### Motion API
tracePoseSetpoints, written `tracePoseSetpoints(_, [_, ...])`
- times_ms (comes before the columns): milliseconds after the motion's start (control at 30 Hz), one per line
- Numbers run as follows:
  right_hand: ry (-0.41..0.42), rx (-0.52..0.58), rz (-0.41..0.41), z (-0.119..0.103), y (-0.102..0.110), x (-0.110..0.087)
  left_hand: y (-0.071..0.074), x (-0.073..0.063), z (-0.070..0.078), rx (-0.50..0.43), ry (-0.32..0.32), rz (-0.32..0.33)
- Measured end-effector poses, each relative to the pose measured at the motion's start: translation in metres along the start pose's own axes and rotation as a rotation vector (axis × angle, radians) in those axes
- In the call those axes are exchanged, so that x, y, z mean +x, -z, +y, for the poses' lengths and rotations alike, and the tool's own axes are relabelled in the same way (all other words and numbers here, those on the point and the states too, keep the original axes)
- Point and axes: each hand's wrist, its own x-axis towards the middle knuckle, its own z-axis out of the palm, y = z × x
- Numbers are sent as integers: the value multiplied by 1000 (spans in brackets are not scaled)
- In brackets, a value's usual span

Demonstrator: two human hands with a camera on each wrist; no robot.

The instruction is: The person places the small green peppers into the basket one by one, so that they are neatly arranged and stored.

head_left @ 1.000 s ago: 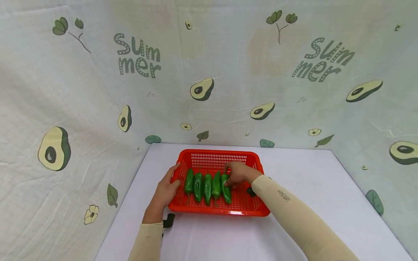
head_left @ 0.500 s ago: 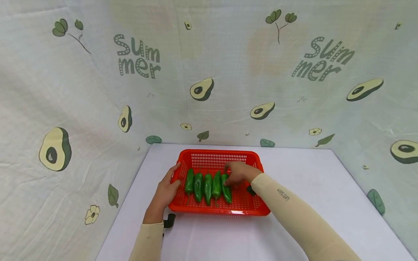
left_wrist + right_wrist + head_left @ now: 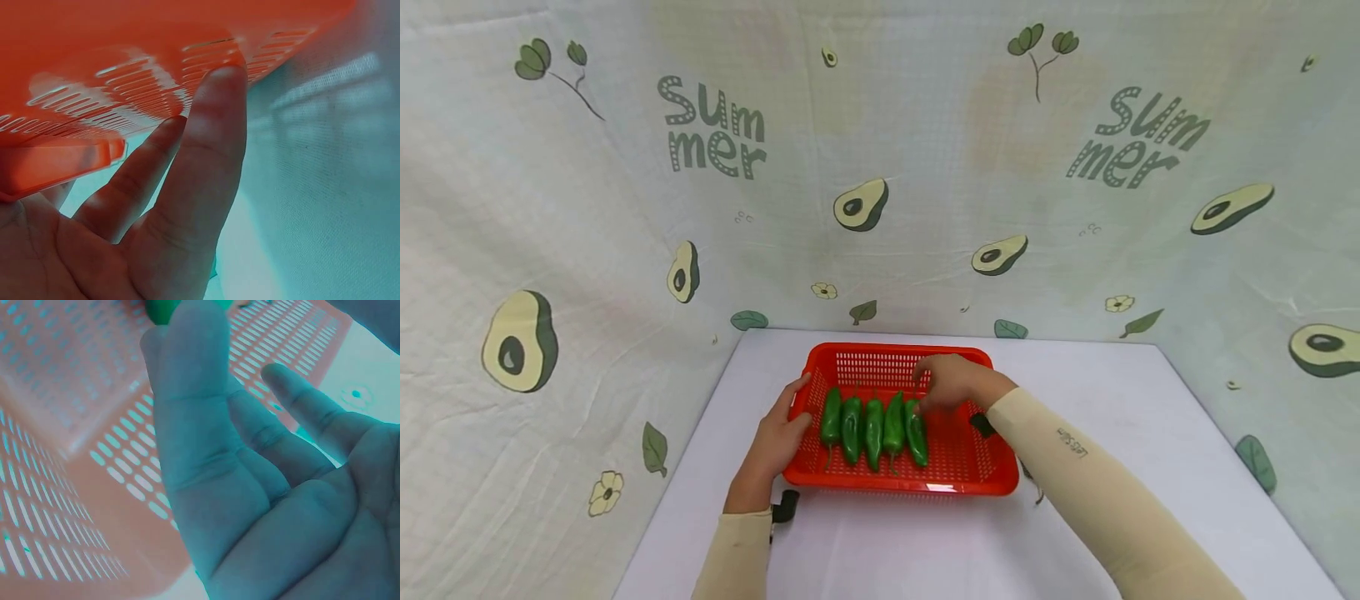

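Several long green peppers [image 3: 874, 435] lie side by side in a red perforated plastic basket [image 3: 850, 481]. My left hand [image 3: 778, 439] grips the basket's left rim, its thumb on the inner side. The left wrist view shows its other fingers [image 3: 215, 119] against the slotted outer wall. Over the basket's right half is my right hand [image 3: 953, 385], fingers bent and apart, thumb tip close to the upper end of the rightmost pepper [image 3: 917, 442]. Behind that thumb in the right wrist view, a bit of green pepper [image 3: 161, 310] shows.
The basket rests on a white table [image 3: 1090, 417]. Behind and at both sides hangs a pale cloth [image 3: 925, 167] printed with avocados, leaves and "summer". A small black wrist mount [image 3: 786, 506] sits at the left wrist, another black piece [image 3: 981, 423] at the right.
My right hand has risen slightly off the rightmost pepper, which stays lying in the basket. My left hand and the basket keep their places.
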Motion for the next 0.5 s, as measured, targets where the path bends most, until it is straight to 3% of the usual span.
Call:
tracePoseSetpoints(267, [89, -20, 80, 5, 29, -26, -2, 1, 0, -7, 14, -4])
tracePoseSetpoints(500, [64, -13, 177, 23, 38, -51, 2, 1, 0, 3, 16, -6])
